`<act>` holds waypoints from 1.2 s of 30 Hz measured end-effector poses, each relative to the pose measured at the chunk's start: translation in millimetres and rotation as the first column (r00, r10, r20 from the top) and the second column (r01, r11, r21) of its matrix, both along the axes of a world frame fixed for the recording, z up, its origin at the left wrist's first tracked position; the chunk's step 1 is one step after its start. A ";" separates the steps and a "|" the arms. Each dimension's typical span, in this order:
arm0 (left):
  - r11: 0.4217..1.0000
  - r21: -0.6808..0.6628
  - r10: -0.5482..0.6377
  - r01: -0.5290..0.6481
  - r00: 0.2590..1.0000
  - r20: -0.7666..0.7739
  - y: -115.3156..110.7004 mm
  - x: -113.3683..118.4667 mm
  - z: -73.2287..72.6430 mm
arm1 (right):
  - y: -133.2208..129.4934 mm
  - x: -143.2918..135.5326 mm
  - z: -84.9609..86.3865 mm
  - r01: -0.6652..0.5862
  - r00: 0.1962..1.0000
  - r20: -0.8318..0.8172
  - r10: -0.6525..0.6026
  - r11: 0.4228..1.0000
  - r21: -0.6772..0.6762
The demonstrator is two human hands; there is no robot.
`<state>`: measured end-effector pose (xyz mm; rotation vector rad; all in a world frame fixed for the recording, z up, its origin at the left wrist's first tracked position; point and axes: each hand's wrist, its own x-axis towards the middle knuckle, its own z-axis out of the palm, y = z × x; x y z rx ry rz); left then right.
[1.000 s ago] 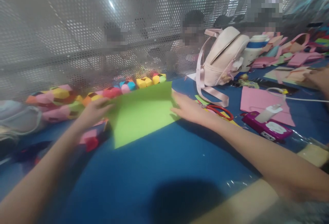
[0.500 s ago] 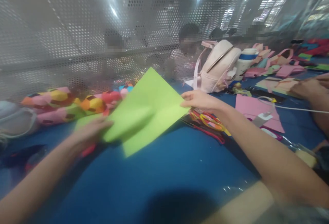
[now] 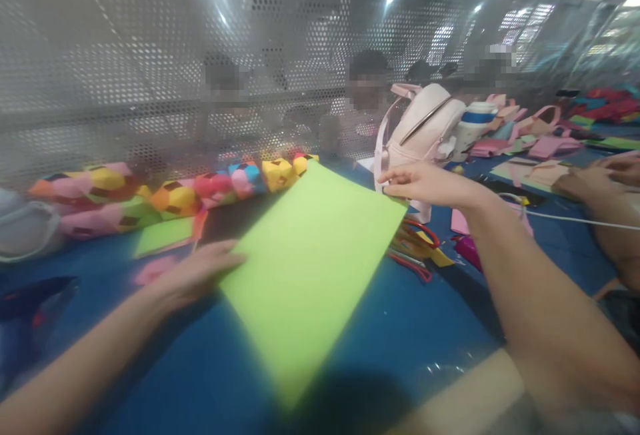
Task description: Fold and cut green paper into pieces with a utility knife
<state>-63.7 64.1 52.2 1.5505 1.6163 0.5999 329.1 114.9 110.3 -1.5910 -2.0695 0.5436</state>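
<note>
A light green sheet of paper (image 3: 315,268) is spread out between my two hands above the blue table, one corner pointing toward me. My left hand (image 3: 205,272) is closed on its left edge, the fingertips slightly blurred. At the upper right corner my right hand (image 3: 425,185) pinches the sheet between thumb and fingers. Below the right hand lie red and yellow scissors (image 3: 420,242), partly hidden. Another green paper piece (image 3: 163,236) lies beyond my left hand, with a pink scrap (image 3: 156,270) near the wrist.
A row of colourful paper balls (image 3: 175,196) lines the perforated metal screen (image 3: 165,68). A pale pink backpack (image 3: 425,122) and a white-and-blue cup (image 3: 473,130) stand at the back right. Another person's hands (image 3: 587,182) are over papers at right. A white cable (image 3: 585,220) crosses there.
The green sheet, bent over with a raised fold before, is now opened out nearly flat and lower toward me. My right hand has moved right with its corner; my left hand has shifted slightly right.
</note>
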 end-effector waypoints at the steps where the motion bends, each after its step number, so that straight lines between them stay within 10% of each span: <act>1: 0.999 -0.030 -0.037 0.039 0.997 0.062 -2.7 4.4 -8.0 | 1.4 -1.7 -1.9 0.029 0.994 0.101 -0.036 0.997 0.066; 5: 0.989 -0.032 -0.134 0.146 0.961 0.242 -13.6 25.0 -31.5 | -0.1 -39.8 -22.6 -0.042 0.973 0.226 -0.056 0.912 0.408; 10: 0.936 0.189 -0.289 0.297 0.955 -0.068 -21.0 42.6 -38.8 | -29.5 -111.1 -66.3 -0.497 0.862 0.408 0.301 0.665 0.558; 14: 0.829 0.347 -0.333 0.438 0.886 -0.323 -22.9 47.7 -42.9 | -44.1 -135.2 -87.7 -0.604 0.796 0.503 0.336 0.494 0.626; 18: 0.822 0.408 -0.276 0.396 0.905 -0.323 -18.7 43.9 -45.7 | -38.9 -131.1 -87.4 -0.584 0.804 0.530 0.269 0.520 0.623; 24: 0.937 0.348 -0.038 -0.034 0.979 0.199 -3.6 32.7 -43.4 | -26.4 -115.6 -72.3 -0.418 0.904 0.381 0.194 0.595 0.687; 32: 0.990 0.141 -0.073 -0.001 0.854 0.515 -12.3 49.5 -50.7 | -30.8 -102.8 -39.0 -0.479 0.870 0.464 0.166 0.508 0.716; 36: 0.991 0.111 -0.008 -0.071 0.810 0.586 -9.5 46.5 -38.2 | -26.8 -93.7 -30.1 -0.502 0.845 0.514 0.148 0.553 0.665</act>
